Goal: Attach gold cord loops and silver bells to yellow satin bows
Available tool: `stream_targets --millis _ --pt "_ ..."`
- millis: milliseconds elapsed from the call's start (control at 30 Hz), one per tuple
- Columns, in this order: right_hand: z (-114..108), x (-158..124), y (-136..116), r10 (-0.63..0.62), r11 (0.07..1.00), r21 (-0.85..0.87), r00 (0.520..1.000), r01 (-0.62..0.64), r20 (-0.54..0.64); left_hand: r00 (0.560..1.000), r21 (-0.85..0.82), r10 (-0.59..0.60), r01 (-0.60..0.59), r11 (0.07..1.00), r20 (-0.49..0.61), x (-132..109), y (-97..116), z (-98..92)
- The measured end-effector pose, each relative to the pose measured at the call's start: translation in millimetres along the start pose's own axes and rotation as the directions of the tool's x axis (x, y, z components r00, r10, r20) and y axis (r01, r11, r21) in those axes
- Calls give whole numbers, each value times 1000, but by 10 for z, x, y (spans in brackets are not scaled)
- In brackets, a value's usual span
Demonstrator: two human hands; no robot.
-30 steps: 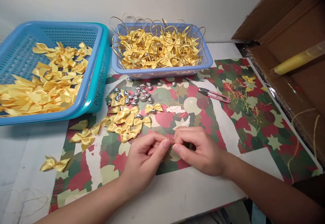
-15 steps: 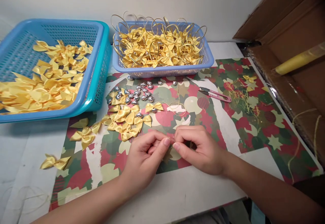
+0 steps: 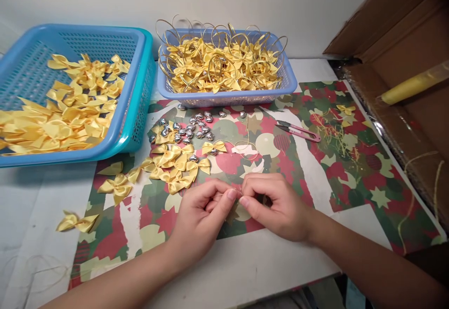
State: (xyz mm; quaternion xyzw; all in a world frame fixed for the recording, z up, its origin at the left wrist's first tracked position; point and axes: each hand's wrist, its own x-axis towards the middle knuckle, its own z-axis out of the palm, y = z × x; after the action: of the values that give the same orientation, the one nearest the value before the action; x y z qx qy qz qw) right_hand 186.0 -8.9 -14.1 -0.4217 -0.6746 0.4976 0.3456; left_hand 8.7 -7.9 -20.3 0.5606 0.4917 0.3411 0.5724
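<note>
My left hand (image 3: 201, 218) and my right hand (image 3: 277, 206) meet fingertip to fingertip low in the middle of the table, both pinched shut on something tiny that I cannot make out. They rest on a patterned paper sheet (image 3: 315, 178) of red, green and cream. Just beyond my left hand lies a loose heap of yellow satin bows (image 3: 173, 166). Behind those, several silver heart beads (image 3: 191, 129) are scattered. A thin gold thread loop (image 3: 243, 147) lies near them.
A large blue basket (image 3: 131, 108) of plain yellow bows stands at the left. A smaller blue basket (image 3: 286, 82) of bows with gold loops stands at the back. Pink thread snips (image 3: 298, 131) lie right of centre. An open cardboard box (image 3: 403, 89) with a yellow roll fills the right side.
Both hands stay pinched together in nearly the same spot. The view has shifted slightly.
</note>
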Motion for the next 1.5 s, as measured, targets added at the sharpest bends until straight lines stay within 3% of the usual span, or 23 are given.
stream_targets --millis 1500 --pt "5 -3 3 -4 1000 -6 1000 4 -13 999 19 31 -31 999 7 4 -5 -1"
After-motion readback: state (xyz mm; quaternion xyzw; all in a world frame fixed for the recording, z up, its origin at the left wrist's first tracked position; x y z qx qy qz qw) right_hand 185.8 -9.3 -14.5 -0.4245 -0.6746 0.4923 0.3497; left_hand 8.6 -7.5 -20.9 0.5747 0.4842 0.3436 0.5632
